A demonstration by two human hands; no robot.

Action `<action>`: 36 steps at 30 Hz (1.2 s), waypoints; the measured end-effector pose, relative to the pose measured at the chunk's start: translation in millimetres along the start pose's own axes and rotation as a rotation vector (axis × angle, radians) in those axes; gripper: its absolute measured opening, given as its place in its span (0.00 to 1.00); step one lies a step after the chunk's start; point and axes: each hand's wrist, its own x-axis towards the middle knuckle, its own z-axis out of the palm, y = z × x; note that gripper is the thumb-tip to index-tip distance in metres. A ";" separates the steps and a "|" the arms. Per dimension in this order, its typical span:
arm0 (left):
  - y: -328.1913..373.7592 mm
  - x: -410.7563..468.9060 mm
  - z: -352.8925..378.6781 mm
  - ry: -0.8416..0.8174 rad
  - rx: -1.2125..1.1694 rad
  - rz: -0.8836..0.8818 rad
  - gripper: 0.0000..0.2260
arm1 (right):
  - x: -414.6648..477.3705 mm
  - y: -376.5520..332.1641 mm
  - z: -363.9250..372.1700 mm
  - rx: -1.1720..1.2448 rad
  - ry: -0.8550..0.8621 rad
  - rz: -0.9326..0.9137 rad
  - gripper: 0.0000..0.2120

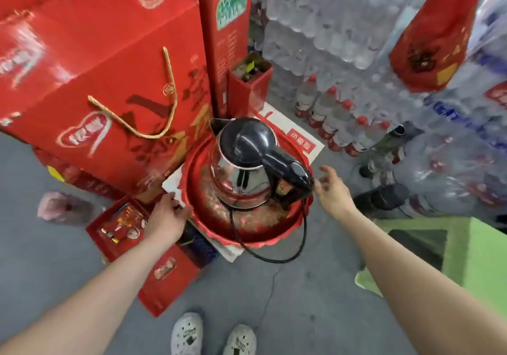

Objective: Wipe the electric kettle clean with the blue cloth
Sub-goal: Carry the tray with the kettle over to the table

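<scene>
A steel electric kettle [238, 173] with a black lid and black handle stands upright on a round red tray [247, 231]. Its black cord [274, 260] loops off the tray's front edge. My left hand [167, 217] is at the tray's left rim, with the fingers curled on the edge. My right hand [333, 190] hovers just right of the kettle's handle, fingers spread and holding nothing. A dark blue textured thing [201, 243], possibly the blue cloth, lies partly hidden under the tray's left front.
Large red gift boxes [104, 86] are stacked at the left and behind. Shrink-wrapped water bottles [343, 25] fill the back and right. A green stool [466, 258] stands at the right. Small red boxes [118, 228] lie under my left arm. My white shoes [214, 335] stand on the grey floor.
</scene>
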 end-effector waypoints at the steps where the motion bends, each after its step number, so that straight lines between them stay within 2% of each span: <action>1: -2.9 10.0 5.6 0.023 -0.032 0.002 0.27 | 15.0 3.3 8.0 -0.017 0.011 -0.019 0.26; 6: -4.8 39.3 21.9 0.015 -0.071 -0.025 0.25 | 55.9 -1.3 27.0 -0.032 -0.060 0.002 0.35; 10: -14.2 43.3 27.2 -0.021 -0.246 -0.042 0.24 | 67.0 6.4 37.0 0.015 -0.084 0.048 0.28; 16: -16.3 32.1 22.7 -0.066 -0.436 -0.044 0.24 | 34.3 27.8 30.7 0.189 -0.124 0.131 0.26; 24: -9.1 -8.2 0.3 -0.163 -0.403 0.039 0.24 | -74.1 46.2 9.3 0.434 -0.015 0.162 0.25; 36: 70.9 -139.0 -73.2 -0.422 -0.197 0.222 0.29 | -305.9 45.9 -58.5 0.725 0.329 0.325 0.22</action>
